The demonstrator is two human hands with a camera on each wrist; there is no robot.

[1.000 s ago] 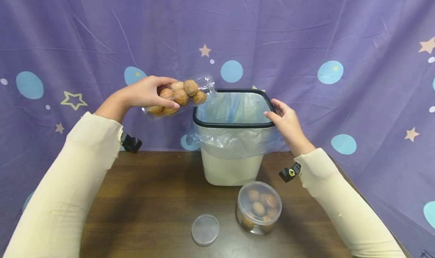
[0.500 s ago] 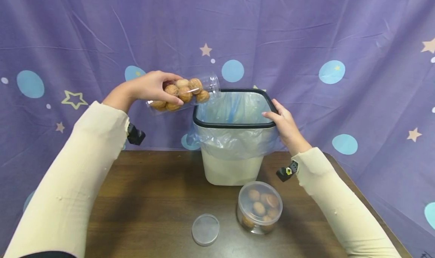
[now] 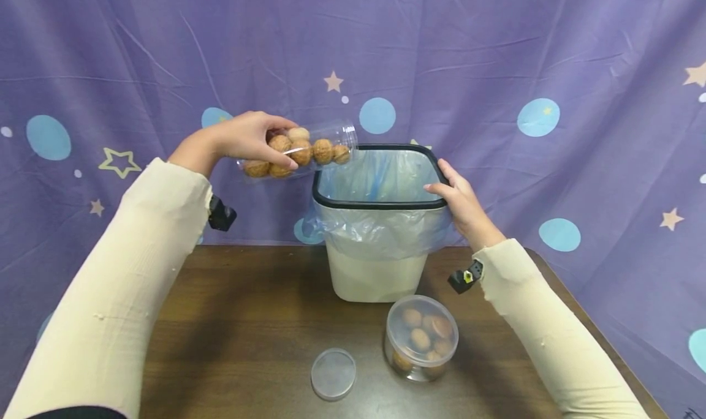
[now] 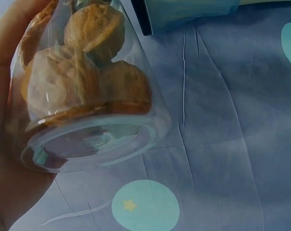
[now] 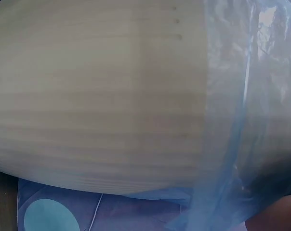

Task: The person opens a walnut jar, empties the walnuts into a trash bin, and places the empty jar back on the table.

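My left hand [image 3: 245,138] grips a clear plastic jar [image 3: 335,135] of walnuts [image 3: 300,152], tilted nearly sideways. The jar's uncapped mouth sits at the left rim of a white trash bin [image 3: 375,278]. Up close in the left wrist view, several walnuts [image 4: 95,31] lie behind the clear wall above the jar's base [image 4: 92,144]. With thumb inside and fingers outside, my right hand [image 3: 467,206] holds the bin's black rim [image 3: 380,204] at the right. A bluish bag [image 3: 386,174] lines the bin and hangs over its outside.
On the brown wooden table [image 3: 248,321], a second clear jar [image 3: 421,338] with several walnuts stands lidded in front of the bin. Left of it lies a loose round lid [image 3: 333,374]. A purple curtain [image 3: 441,51] with stars and dots hangs behind.
My left hand has moved slightly up and right with the jar. Inside it, walnuts have rolled toward the mouth. My right hand stays on the rim.
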